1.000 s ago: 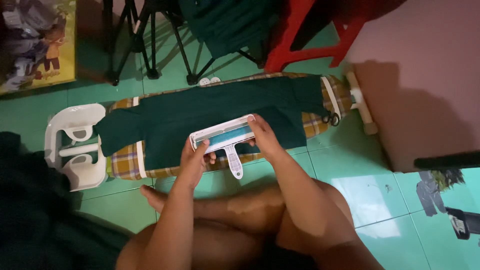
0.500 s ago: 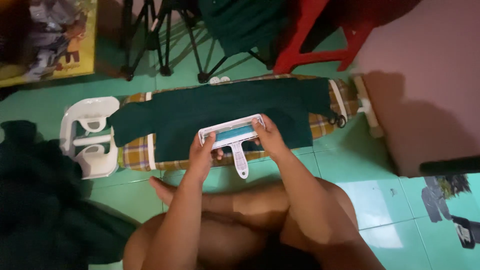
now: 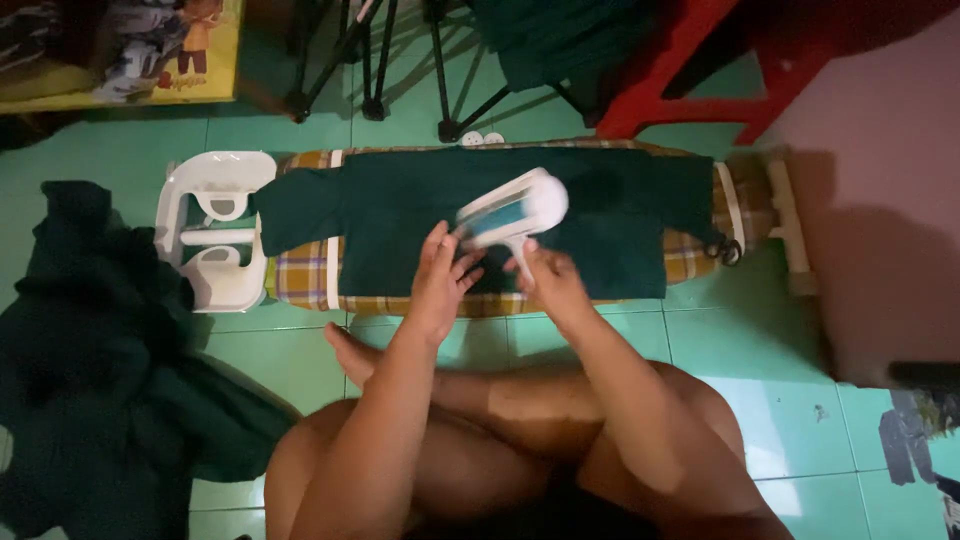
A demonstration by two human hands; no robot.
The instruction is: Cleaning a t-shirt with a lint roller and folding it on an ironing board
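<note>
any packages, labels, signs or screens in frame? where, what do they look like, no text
Picture box: top left on the floor, flat yellow rectangle with cartoon figures.
Sticker: lower right on a floor tile, dark irregular patch, partly worn.
No screens or signs.

A white plastic iron rest (image 3: 215,235) sits at the left end of the low plaid-covered ironing board (image 3: 305,280). A heap of dark green clothes (image 3: 95,370) lies on the green tiled floor (image 3: 760,350) to the left. Behind the board stand black folding metal legs (image 3: 375,60) and a red plastic chair (image 3: 700,70) (only partly in view). A yellow picture box (image 3: 120,50) rests at the upper left.
</note>
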